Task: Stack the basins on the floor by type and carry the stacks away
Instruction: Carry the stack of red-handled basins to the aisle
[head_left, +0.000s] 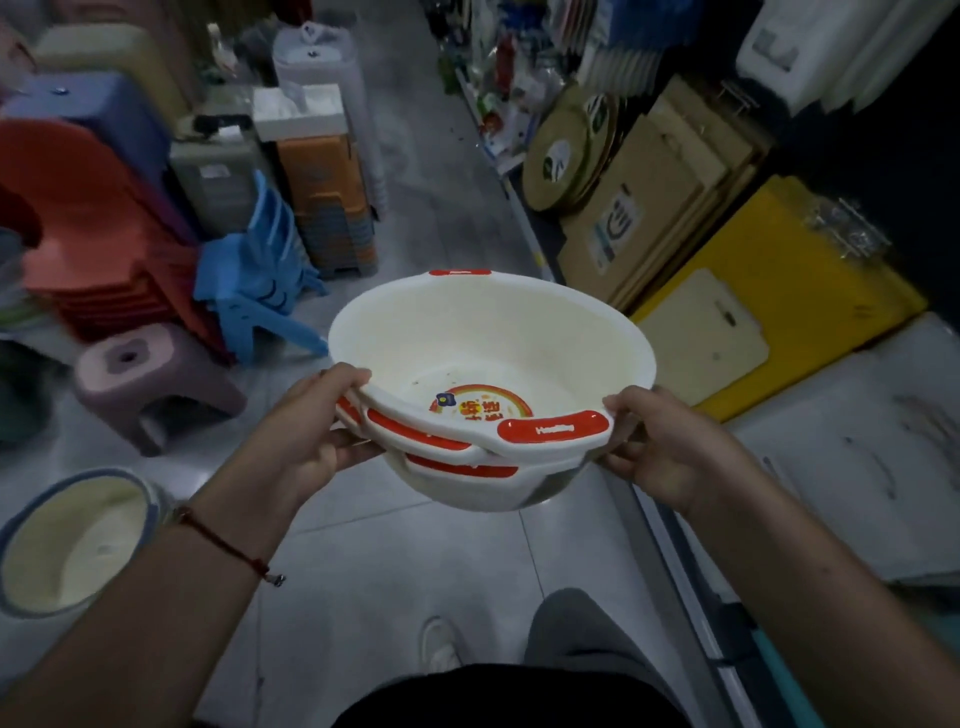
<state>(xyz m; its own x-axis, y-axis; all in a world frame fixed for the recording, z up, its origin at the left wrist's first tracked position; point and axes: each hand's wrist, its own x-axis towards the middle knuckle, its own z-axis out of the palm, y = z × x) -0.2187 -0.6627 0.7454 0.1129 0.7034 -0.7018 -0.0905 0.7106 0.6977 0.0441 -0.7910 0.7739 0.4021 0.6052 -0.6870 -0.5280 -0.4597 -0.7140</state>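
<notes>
A nested stack of white basins with red handles (488, 332) hangs in front of me above the tiled floor. The top basin has a round red and yellow sticker on its bottom. My left hand (306, 421) grips the stack's left rim, thumb over the top and fingers underneath. On the opposite side my right hand (670, 441) grips the right rim beside a red handle. A cream basin with a blue-grey rim (78, 540) sits on the floor at the lower left.
Stacks of plastic stools (93, 218) line the left side, with a mauve stool (150, 384) and blue folding chairs (260, 270) nearer. Shelves with cardboard boards (649, 208) and a yellow board (779, 291) run along the right. The aisle floor (431, 171) stretches ahead.
</notes>
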